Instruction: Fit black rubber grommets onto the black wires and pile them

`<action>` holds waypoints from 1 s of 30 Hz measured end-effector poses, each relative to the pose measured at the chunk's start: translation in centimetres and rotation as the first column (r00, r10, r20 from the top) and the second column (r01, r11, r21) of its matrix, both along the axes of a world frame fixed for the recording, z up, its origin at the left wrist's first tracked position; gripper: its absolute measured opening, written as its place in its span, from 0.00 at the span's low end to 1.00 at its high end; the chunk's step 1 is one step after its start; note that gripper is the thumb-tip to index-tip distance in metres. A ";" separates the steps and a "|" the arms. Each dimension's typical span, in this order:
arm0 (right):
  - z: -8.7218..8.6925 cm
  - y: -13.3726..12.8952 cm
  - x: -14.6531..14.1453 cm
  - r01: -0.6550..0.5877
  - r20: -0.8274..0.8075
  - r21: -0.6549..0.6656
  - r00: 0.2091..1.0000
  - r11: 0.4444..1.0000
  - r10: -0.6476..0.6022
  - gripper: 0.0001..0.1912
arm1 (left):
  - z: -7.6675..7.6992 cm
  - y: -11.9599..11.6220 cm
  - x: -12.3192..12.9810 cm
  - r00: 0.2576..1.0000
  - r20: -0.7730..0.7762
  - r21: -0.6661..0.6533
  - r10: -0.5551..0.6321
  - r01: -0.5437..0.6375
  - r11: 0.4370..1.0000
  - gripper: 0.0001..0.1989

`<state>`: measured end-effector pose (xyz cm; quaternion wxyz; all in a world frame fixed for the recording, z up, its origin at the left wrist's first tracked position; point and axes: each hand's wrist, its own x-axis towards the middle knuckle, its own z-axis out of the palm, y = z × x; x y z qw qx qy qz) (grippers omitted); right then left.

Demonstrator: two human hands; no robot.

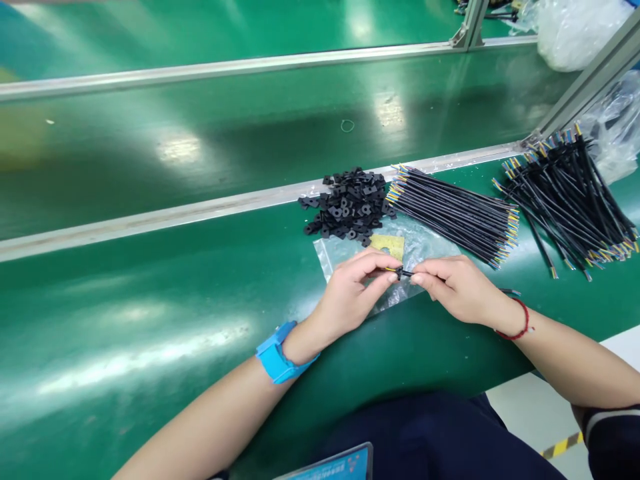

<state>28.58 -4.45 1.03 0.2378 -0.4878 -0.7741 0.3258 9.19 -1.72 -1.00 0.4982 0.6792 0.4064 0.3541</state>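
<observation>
Our left hand (346, 293) pinches clip (399, 271), right hand (459, 291) cable (407, 274), apparently mid-fit with 2 o'clock bundle (570, 200) clipped, 1 o'clock bundle (453, 215) pending

A thin green loop (347, 131) lies beyond a metal rail (150, 219), with clear plastic (575, 37) bunched at upper right.

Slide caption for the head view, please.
Left hand and right hand hold a black cable with a small black part near its end, by piled black parts and laid-out cables.
</observation>
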 end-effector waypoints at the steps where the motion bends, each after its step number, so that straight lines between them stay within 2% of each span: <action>1: 0.1 0.1 0.0 -0.003 -0.033 -0.065 0.999 0.998 0.001 0.17 | 0.1 0.0 0.0 0.999 -0.035 0.051 -0.028 0.030 0.998 0.05; 5: -0.2 0.3 -0.1 -0.052 -0.160 -0.291 0.987 0.955 0.006 0.16 | 0.7 -0.1 0.0 0.985 -0.109 0.095 -0.133 0.144 0.985 0.06; 8: -0.6 0.6 -0.2 -0.091 -0.227 -0.343 0.974 0.935 0.011 0.15 | 0.7 0.1 0.0 0.976 -0.128 0.103 -0.179 0.192 0.976 0.06; 10: -0.8 0.7 -0.2 -0.064 -0.199 -0.232 0.980 0.971 0.017 0.17 | 0.4 0.4 0.0 0.983 -0.101 0.125 -0.152 0.164 0.978 0.06; 12: -0.8 0.6 -0.3 0.006 -0.101 0.016 0.995 1.000 -0.004 0.14 | 0.1 0.7 -0.1 0.997 -0.008 0.104 -0.071 0.072 0.992 0.09; 14: -0.9 0.4 -0.3 0.047 0.022 0.309 0.998 0.950 -0.057 0.12 | -0.1 0.8 -0.1 0.994 0.102 -0.024 -0.030 0.032 0.999 0.12; 16: -0.9 0.2 -0.3 0.015 0.139 0.514 0.985 0.858 -0.101 0.12 | -0.1 0.7 0.1 0.985 0.164 -0.180 -0.053 0.082 0.980 0.12; 17: -1.0 0.0 -0.3 -0.015 0.188 0.567 0.976 0.824 -0.111 0.12 | -0.1 0.6 0.2 0.983 0.171 -0.232 -0.073 0.112 0.966 0.11; 19: -0.9 -0.2 -0.3 -0.065 0.253 0.595 0.961 0.801 -0.110 0.13 | -0.1 0.4 0.3 0.985 0.153 -0.252 -0.079 0.116 0.961 0.11; 20: -0.8 -0.3 -0.2 -0.072 0.259 0.578 0.961 0.813 -0.099 0.14 | -0.1 0.3 0.3 0.988 0.134 -0.215 -0.071 0.099 0.972 0.10; 22: -0.5 -0.3 0.0 -0.057 0.202 0.460 0.978 0.886 -0.042 0.15 | 0.1 0.2 0.2 0.994 0.065 -0.062 -0.086 0.091 0.994 0.08; 24: -0.2 -0.2 0.1 -0.037 0.060 0.207 0.998 0.978 0.026 0.17 | 0.3 0.3 0.0 0.992 -0.032 0.150 -0.126 0.129 0.980 0.05; 25: 0.0 -0.1 0.2 -0.044 -0.029 0.037 0.999 0.998 0.045 0.18 | 0.4 0.3 -0.2 0.987 -0.076 0.249 -0.144 0.159 0.955 0.04; 26: 0.1 0.0 0.2 -0.068 -0.116 -0.139 0.992 0.988 0.052 0.19 | 0.5 0.3 -0.2 0.980 -0.111 0.329 -0.163 0.191 0.925 0.03; 28: 0.2 0.2 0.0 -0.143 -0.256 -0.419 0.966 0.897 0.035 0.19 | 0.5 0.4 -0.3 0.970 -0.144 0.426 -0.195 0.238 0.873 0.03; 30: 0.3 0.4 -0.2 -0.195 -0.319 -0.538 0.947 0.820 0.016 0.19 | 0.2 0.5 -0.3 0.965 -0.150 0.450 -0.213 0.259 0.855 0.03</action>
